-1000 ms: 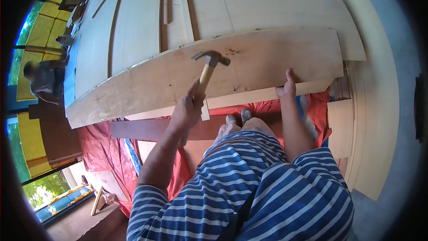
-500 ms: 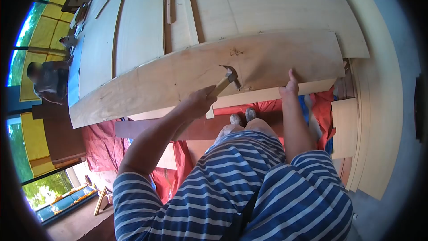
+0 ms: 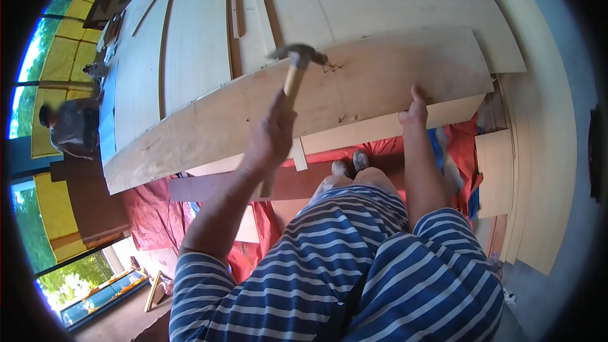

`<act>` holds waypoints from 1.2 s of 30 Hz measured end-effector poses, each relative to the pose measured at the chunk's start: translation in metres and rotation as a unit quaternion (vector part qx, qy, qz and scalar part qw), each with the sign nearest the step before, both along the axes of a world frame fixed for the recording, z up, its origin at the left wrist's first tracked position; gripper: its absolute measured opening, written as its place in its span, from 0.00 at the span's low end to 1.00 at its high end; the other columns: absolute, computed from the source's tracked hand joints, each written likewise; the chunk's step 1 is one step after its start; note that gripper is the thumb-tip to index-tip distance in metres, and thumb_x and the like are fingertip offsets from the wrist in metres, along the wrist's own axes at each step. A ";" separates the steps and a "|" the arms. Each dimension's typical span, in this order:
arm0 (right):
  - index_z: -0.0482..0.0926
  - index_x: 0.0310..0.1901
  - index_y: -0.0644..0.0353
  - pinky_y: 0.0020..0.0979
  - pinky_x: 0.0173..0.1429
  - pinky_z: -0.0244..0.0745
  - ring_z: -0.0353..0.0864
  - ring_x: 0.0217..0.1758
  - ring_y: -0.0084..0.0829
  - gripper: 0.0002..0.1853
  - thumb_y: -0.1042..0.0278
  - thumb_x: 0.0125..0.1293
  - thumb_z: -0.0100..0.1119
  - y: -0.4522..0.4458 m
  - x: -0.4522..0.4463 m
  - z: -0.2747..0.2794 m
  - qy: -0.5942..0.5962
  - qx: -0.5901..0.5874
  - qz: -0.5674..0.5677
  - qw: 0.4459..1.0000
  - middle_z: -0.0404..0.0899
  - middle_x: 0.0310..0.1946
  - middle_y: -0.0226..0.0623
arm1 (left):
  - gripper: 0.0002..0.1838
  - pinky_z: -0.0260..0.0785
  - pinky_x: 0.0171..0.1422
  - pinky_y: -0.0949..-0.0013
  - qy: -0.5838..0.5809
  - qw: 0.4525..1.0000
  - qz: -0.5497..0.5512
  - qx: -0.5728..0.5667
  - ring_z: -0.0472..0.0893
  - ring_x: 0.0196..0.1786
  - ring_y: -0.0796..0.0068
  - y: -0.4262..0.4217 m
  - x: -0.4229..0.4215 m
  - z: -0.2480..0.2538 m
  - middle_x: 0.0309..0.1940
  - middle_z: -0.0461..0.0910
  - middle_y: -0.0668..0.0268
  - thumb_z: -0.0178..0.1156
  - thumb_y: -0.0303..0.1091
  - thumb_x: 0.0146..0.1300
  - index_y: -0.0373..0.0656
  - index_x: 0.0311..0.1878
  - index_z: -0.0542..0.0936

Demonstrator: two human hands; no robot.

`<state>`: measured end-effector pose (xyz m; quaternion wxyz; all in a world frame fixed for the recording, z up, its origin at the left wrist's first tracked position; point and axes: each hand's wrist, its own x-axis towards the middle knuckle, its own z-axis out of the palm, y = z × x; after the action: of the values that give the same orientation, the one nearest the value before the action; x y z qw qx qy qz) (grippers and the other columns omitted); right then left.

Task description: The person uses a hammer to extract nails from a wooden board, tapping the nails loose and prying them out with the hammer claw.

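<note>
My left hand (image 3: 272,132) is closed around the wooden handle of a claw hammer (image 3: 294,77). The hammer is raised, its metal head over the upper edge of a long plywood board (image 3: 392,69). That board lies along the near side of a large panelled wooden surface. My right hand (image 3: 415,113) grips the board's lower edge toward the right, thumb up on its face and fingers mostly hidden. Small dark nails or marks (image 3: 342,119) show near the lower edge, between my hands. A dark cluster (image 3: 332,68) sits beside the hammer head.
Loose wooden strips (image 3: 235,3) lie on the large panel (image 3: 196,31). Long pale sheets (image 3: 538,152) are stacked on the right. Red tarp (image 3: 149,215) and a brown plank (image 3: 209,186) lie below the board. Another person (image 3: 76,123) is at the far left.
My left hand has lifted the hammer up and away from the board's lower part, turning its head upward. My right hand stays at the board's edge. The view has shifted slightly.
</note>
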<state>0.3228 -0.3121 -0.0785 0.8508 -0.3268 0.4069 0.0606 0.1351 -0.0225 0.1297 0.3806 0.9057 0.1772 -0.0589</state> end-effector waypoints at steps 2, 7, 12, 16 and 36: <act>0.74 0.66 0.55 0.44 0.68 0.74 0.78 0.64 0.36 0.27 0.59 0.68 0.68 0.001 0.003 -0.003 0.000 -0.001 0.005 1.000 0.79 0.61 0.33 | 0.27 0.73 0.54 0.44 -0.033 0.992 -0.105 0.068 0.82 0.50 0.36 0.002 -0.021 -0.039 0.44 0.82 0.37 0.54 0.38 0.74 0.44 0.74 0.67; 0.75 0.65 0.54 0.46 0.69 0.73 0.78 0.63 0.37 0.25 0.58 0.69 0.67 0.004 0.004 -0.008 0.022 -0.024 -0.002 0.999 0.79 0.61 0.34 | 0.30 0.73 0.52 0.45 0.063 0.998 -0.023 0.012 0.82 0.48 0.35 -0.003 -0.024 -0.020 0.42 0.82 0.36 0.53 0.38 0.75 0.46 0.77 0.62; 0.74 0.65 0.56 0.47 0.69 0.72 0.78 0.63 0.37 0.27 0.58 0.68 0.68 0.001 0.008 -0.016 0.033 -0.014 0.010 0.999 0.78 0.63 0.35 | 0.30 0.74 0.50 0.46 -0.001 0.999 -0.047 0.011 0.83 0.46 0.37 -0.009 -0.056 -0.053 0.42 0.82 0.38 0.54 0.37 0.75 0.47 0.77 0.61; 0.71 0.68 0.59 0.49 0.70 0.70 0.77 0.64 0.38 0.33 0.58 0.65 0.72 -0.004 0.017 -0.028 -0.014 -0.005 0.016 1.000 0.75 0.65 0.37 | 0.33 0.75 0.48 0.46 0.035 0.993 -0.103 0.054 0.83 0.44 0.40 -0.002 -0.045 -0.052 0.42 0.82 0.43 0.57 0.33 0.71 0.49 0.78 0.61; 0.72 0.67 0.60 0.49 0.68 0.73 0.77 0.64 0.38 0.31 0.58 0.66 0.70 -0.003 -0.006 -0.020 0.020 -0.031 0.017 0.999 0.75 0.65 0.38 | 0.28 0.75 0.47 0.45 0.011 0.990 -0.136 0.026 0.83 0.42 0.36 0.003 -0.067 -0.082 0.40 0.84 0.42 0.58 0.33 0.70 0.45 0.73 0.69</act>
<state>0.3171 -0.3155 -0.0988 0.8308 -0.3590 0.4198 0.0685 0.0684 -0.0190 0.0476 0.3432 0.9304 0.0577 -0.1155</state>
